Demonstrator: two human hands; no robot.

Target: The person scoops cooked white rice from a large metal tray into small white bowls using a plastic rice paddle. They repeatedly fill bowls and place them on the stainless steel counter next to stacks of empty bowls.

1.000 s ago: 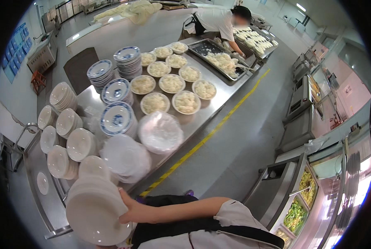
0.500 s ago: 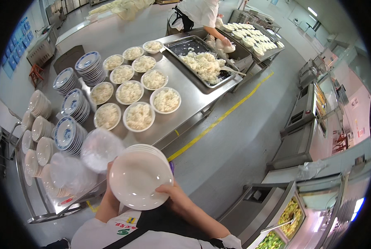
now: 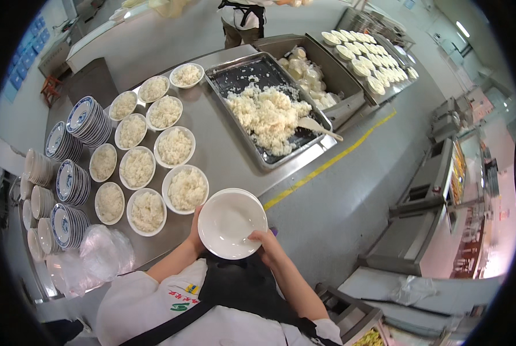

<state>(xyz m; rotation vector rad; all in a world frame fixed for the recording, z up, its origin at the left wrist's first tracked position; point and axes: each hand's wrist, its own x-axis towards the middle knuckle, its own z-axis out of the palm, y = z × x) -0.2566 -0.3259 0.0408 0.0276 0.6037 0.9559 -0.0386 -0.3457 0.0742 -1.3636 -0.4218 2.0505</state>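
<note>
In front of my body I hold a stack of white bowls (image 3: 232,224), tilted so the top one's hollow shows. My left hand (image 3: 196,230) is closed on the left rim, its fingers mostly hidden behind the bowls. On the lower right rim, my right hand (image 3: 268,248) grips with the thumb over the edge. Just beyond the left hand stands a white bowl of rice (image 3: 186,189) on the steel table (image 3: 216,144). Several other rice-filled bowls (image 3: 137,167) sit in rows there. A dark tray (image 3: 235,86) farther off holds heaped rice (image 3: 266,115) and a pale paddle (image 3: 313,126).
Blue-and-white bowls (image 3: 89,122) and plain white bowls (image 3: 42,202) stand stacked at the left, near clear plastic bags (image 3: 105,254). A co-worker (image 3: 243,20) stands beyond a steel bin of bagged items (image 3: 310,81). Several small white bowls (image 3: 367,57) fill a far-right table.
My view and body have shifted toward the rice tray, with the white bowls still in both hands. The co-worker's hand has left the bin and is higher up.
</note>
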